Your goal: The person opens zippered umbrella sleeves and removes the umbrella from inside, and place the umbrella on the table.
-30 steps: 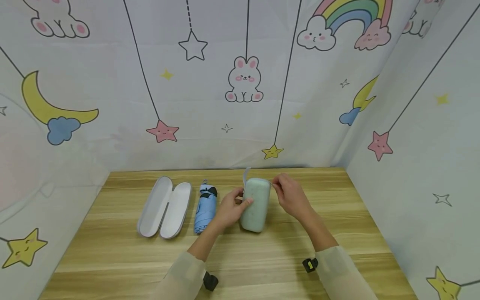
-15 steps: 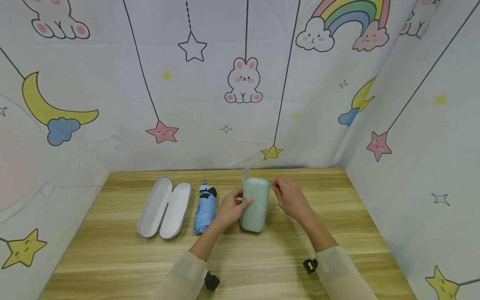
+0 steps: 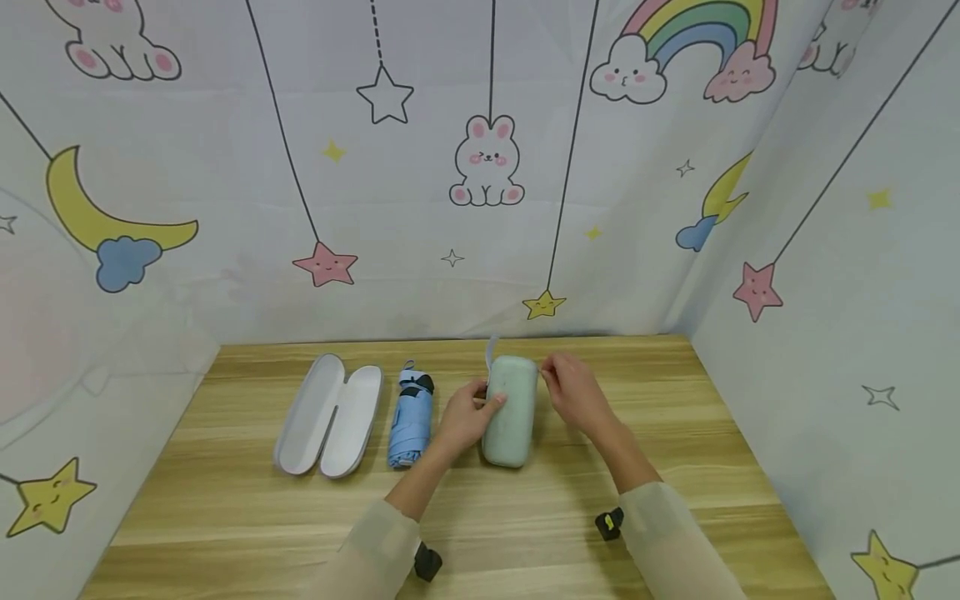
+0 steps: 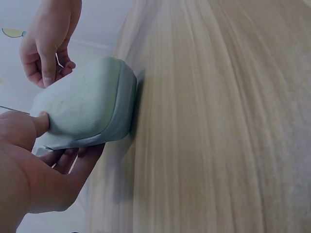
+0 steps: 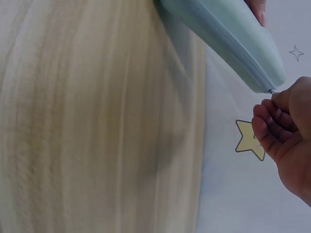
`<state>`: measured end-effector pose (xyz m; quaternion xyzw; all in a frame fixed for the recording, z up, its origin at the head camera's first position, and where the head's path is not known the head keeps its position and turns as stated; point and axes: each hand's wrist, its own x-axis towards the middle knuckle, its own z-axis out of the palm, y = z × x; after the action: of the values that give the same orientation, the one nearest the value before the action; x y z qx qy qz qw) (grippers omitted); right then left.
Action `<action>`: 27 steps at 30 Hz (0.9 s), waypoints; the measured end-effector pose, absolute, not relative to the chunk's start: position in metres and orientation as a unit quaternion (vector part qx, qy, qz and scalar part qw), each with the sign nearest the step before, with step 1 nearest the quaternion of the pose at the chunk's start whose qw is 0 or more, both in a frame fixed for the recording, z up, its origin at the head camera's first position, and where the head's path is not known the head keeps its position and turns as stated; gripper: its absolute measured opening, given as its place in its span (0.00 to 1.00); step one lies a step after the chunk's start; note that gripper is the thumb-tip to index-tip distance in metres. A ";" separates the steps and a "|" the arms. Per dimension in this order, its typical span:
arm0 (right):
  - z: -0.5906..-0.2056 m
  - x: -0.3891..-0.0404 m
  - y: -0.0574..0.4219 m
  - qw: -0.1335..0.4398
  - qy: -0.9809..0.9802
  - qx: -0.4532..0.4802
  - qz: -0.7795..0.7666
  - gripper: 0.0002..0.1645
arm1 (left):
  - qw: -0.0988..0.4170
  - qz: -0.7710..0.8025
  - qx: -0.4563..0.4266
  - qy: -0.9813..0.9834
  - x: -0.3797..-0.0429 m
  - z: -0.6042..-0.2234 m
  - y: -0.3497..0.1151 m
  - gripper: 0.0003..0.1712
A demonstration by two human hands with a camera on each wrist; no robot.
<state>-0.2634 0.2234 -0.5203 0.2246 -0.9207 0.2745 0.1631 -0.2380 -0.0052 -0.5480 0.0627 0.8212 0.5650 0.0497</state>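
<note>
A pale green zippered hard case stands near the middle of the table, with a strap loop at its far left corner. My left hand grips the case from its left side, thumb on the top face and fingers underneath, as the left wrist view shows. At the case's far right corner my right hand pinches the small zipper pull. In the right wrist view the zipper seam runs along the case's side and looks closed there. What the case holds is hidden.
Left of the case lies a folded blue umbrella with a dark end. Farther left, an opened white glasses case lies with both halves facing up. Behind the wooden table hangs a printed white curtain.
The case and both hands have hardly moved; the right hand and forearm have shifted slightly left. The umbrella and glasses case stay put.
</note>
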 end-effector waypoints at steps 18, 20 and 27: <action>-0.554 -0.273 0.219 0.072 -0.932 0.185 0.305 0.04 | 0.051 0.420 0.025 0.906 -0.231 -0.543 0.004 0.22; -0.558 -0.272 0.220 0.063 -0.932 0.186 0.304 0.03 | 0.059 0.409 0.018 0.911 -0.232 -0.544 0.006 0.21; -0.565 -0.270 0.223 0.030 -0.931 0.186 0.314 0.03 | 0.075 0.377 0.010 0.923 -0.235 -0.542 0.007 0.23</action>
<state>-0.2705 0.2230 -0.5647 0.1859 -0.9306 0.3140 0.0304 -0.2347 0.0072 -0.5418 0.0096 0.9230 0.3774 0.0748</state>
